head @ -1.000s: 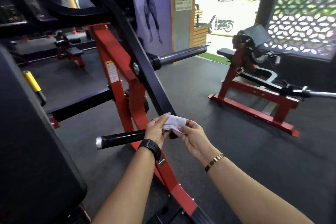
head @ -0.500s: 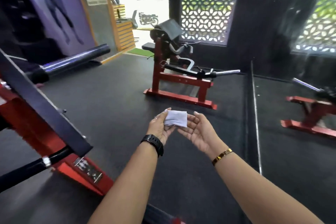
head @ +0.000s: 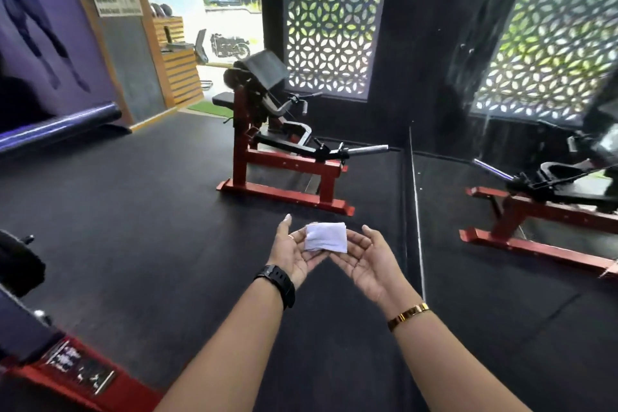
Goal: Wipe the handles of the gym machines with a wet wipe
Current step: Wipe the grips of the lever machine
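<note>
A folded white wet wipe (head: 326, 236) rests between my two palms in front of me. My left hand (head: 292, 252), with a black watch on the wrist, holds its left edge with the thumb. My right hand (head: 366, 259), with a gold bracelet, cups it from the right, fingers spread. Ahead stands a red curl machine (head: 284, 157) with a black pad and a chrome handle bar (head: 366, 148) pointing right. Both hands are well short of that machine, above the black floor.
A mirror wall on the right shows the machine's reflection (head: 541, 207). The red foot of another machine (head: 77, 375) sits at bottom left, with its chrome sleeve (head: 57, 125) at far left. Black rubber floor (head: 150, 211) lies between. An open doorway (head: 230, 27) is at the back.
The view has swung right, away from the red machine and its black handle, and nearer to the curl machine. Both hands kept the wipe and opened out flatter around it.
</note>
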Demonstrator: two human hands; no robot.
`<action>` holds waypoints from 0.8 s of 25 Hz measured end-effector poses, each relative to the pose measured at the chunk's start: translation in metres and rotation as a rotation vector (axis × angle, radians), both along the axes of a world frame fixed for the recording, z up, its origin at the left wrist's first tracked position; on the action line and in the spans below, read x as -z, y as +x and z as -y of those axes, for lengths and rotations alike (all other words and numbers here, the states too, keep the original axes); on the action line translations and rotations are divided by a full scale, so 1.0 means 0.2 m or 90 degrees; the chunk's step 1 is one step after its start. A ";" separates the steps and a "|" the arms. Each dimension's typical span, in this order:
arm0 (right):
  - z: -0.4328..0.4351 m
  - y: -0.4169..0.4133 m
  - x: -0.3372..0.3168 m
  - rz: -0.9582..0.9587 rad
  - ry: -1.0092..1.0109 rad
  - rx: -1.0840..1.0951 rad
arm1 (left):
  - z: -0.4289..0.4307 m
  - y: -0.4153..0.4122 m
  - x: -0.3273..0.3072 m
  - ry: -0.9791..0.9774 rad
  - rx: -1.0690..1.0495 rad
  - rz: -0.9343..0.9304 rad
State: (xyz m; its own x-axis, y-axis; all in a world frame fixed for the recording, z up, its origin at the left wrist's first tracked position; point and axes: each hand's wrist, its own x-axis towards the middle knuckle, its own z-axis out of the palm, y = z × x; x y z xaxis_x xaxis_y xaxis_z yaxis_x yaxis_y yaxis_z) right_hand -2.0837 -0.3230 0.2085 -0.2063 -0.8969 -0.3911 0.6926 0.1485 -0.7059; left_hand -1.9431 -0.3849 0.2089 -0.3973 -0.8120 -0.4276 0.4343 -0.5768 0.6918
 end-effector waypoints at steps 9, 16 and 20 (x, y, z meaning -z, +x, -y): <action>0.39 -0.12 -0.04 -0.007 -0.018 0.097 | 0.46 -0.14 -0.06 -0.022 0.091 -0.045; 0.69 -0.32 0.04 -0.002 0.012 0.151 | 0.80 -0.33 0.05 -0.003 0.138 -0.037; 0.90 -0.57 0.11 0.008 0.022 0.138 | 1.02 -0.58 0.12 0.007 0.153 -0.027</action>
State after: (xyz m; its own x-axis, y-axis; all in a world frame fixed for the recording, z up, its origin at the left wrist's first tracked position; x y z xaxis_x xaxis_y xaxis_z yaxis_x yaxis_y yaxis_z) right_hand -2.1986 -0.5027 0.1864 -0.3884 -0.8182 -0.4240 0.7196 0.0181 -0.6942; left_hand -2.0595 -0.5886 0.1846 -0.5971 -0.6868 -0.4146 0.3123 -0.6750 0.6685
